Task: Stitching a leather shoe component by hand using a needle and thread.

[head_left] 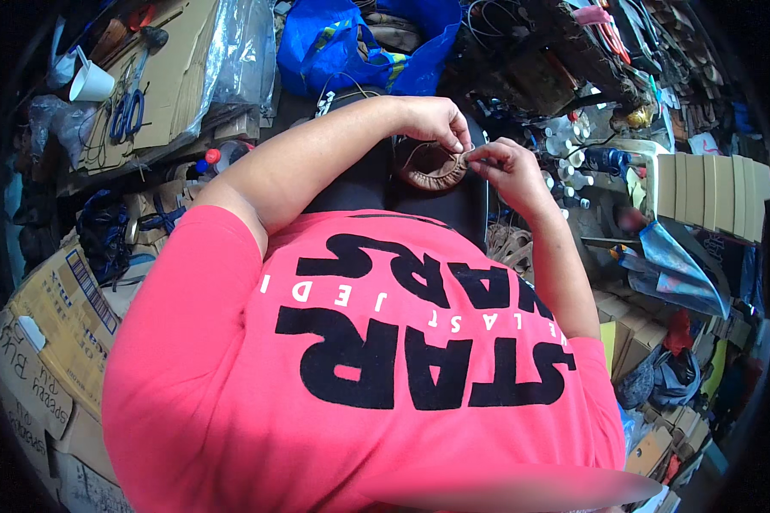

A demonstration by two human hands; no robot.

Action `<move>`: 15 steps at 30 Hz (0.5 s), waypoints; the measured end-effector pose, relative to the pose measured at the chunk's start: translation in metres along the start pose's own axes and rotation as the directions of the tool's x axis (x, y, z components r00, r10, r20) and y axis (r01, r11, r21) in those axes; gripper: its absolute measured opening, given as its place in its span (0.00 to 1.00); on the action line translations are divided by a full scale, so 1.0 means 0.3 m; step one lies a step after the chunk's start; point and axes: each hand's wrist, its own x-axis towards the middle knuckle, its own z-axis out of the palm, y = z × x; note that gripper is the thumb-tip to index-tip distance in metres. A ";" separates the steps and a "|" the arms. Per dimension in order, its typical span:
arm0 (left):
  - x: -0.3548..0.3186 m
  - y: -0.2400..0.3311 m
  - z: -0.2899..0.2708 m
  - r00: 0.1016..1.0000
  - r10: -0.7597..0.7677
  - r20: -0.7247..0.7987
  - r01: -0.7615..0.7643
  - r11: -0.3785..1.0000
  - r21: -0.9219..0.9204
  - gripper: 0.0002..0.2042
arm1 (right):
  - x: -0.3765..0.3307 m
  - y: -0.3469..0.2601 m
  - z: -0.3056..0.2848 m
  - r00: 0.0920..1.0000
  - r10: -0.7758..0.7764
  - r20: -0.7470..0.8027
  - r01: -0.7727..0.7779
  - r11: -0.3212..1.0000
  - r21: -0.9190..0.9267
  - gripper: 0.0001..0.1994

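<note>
A brown shoe upper (437, 177), seemingly leather with a puckered, gathered rim, rests over my dark-clothed lap. My left hand (439, 122) is bent over its far edge, thumb and fingertips pinched together; what lies between them is too small to make out. From the right, my right hand (508, 166) pinches the upper's rim, its fingertips almost meeting those of the left. A thin strand curves over the upper's opening near the left fingers. The inside of the upper is dark, and its far part is partly hidden by my hands.
Beyond my hands stands a blue bag (316, 51) with brown pieces inside. To the left are stacked cardboard (173, 77), blue-handled scissors (128, 114) and a white cup (91, 83). Several small bottles (566, 167) and a stack of tan boards (712, 190) lie right.
</note>
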 end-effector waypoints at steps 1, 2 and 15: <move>-0.002 -0.009 -0.001 1.000 -0.002 -0.002 0.002 1.000 -0.002 0.10 | -0.001 -0.002 -0.003 0.998 0.050 0.036 -0.049 0.999 -0.014 0.07; -0.003 -0.018 -0.001 0.999 0.041 0.012 -0.041 0.999 0.007 0.10 | -0.003 0.027 -0.001 0.998 0.052 0.035 -0.052 0.999 -0.014 0.07; -0.004 0.000 0.010 0.998 0.040 0.049 -0.048 0.986 0.161 0.10 | 0.024 0.119 0.066 0.965 0.123 0.231 -0.234 0.799 0.554 0.06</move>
